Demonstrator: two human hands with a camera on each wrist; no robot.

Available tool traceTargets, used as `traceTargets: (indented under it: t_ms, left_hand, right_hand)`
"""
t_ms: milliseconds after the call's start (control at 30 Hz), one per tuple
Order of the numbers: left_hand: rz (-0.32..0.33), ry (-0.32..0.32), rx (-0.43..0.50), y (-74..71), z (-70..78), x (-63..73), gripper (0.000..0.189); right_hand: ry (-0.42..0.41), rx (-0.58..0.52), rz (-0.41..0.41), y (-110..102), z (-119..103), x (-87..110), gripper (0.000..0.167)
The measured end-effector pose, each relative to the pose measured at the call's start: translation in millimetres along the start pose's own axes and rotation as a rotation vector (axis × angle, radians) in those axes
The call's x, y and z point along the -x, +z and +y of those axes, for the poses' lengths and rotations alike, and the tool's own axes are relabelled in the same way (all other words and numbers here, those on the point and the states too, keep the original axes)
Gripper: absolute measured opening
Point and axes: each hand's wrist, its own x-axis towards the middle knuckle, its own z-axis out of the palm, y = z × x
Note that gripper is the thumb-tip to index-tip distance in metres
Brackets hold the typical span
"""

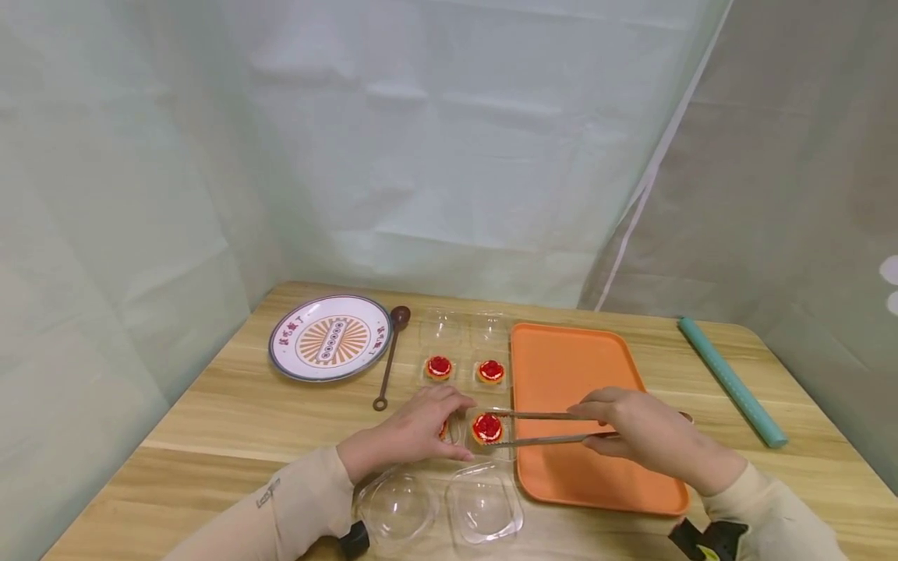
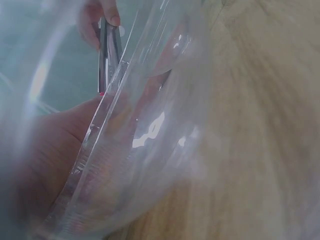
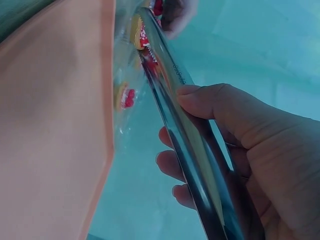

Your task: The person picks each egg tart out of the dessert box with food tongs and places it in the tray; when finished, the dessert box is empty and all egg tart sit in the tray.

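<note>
My right hand (image 1: pixel 641 436) grips a pair of metal tongs (image 3: pixel 192 150); their tips lie on either side of a red-topped tart (image 1: pixel 487 428). That tart sits at a clear plastic box (image 1: pixel 471 449), front right of the group. My left hand (image 1: pixel 421 428) is spread over the front left box, thumb and index finger apart near the tart. Beneath it another tart (image 1: pixel 443 430) is mostly hidden. Behind them, a left tart (image 1: pixel 439 368) and a right tart (image 1: pixel 490 372) sit in clear boxes. Through a clear lid (image 2: pixel 165 135), the left wrist view shows my left hand blurred.
Right of the boxes lies an orange tray (image 1: pixel 571 366), partly under my right hand. A white patterned plate (image 1: pixel 288 351) and a brown long-handled spoon (image 1: pixel 390 362) lie at the left. A teal roll (image 1: pixel 733 382) is at the far right. Clear lids (image 1: pixel 484 506) face the front.
</note>
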Motion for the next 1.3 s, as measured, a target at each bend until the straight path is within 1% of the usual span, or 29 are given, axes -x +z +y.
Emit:
traceTargets:
  t_ms: [133, 367, 667, 767, 900, 1133, 1300]
  left_hand:
    - [-0.002, -0.014, 0.002, -0.1, -0.4, 0.8, 0.074]
    - [0.0, -0.013, 0.002, -0.1, -1.1, 1.2, 0.071]
    - [0.0, -0.02, 0.005, -2.2, 0.3, 1.3, 0.071]
    - [-0.005, -0.026, 0.013, -1.9, 0.0, 1.3, 0.071]
    - [-0.005, -0.03, 0.016, -1.5, -0.4, 1.6, 0.071]
    - [0.0, -0.025, 0.01, -0.3, -0.8, 1.4, 0.071]
    - [-0.003, -0.023, 0.008, 1.0, -0.6, 0.2, 0.072]
  right_hand:
    - [0.017, 0.018, 0.013, -5.7, 1.9, 2.7, 0.034]
    - [0.038, 0.02, 0.044, -16.1, 6.3, 8.5, 0.034]
    - [0.071, 0.059, 0.105, -21.3, 10.2, 20.7, 0.034]
    - [0.097, 0.078, 0.121, -23.3, 10.7, 26.3, 0.035]
    - [0.132, 0.072, 0.129, -25.2, 12.5, 33.6, 0.035]
    - [0.16, 0.066, 0.12, -25.1, 19.7, 48.4, 0.038]
    - [0.224, 0.059, 0.084, -22.5, 24.3, 60.4, 0.035]
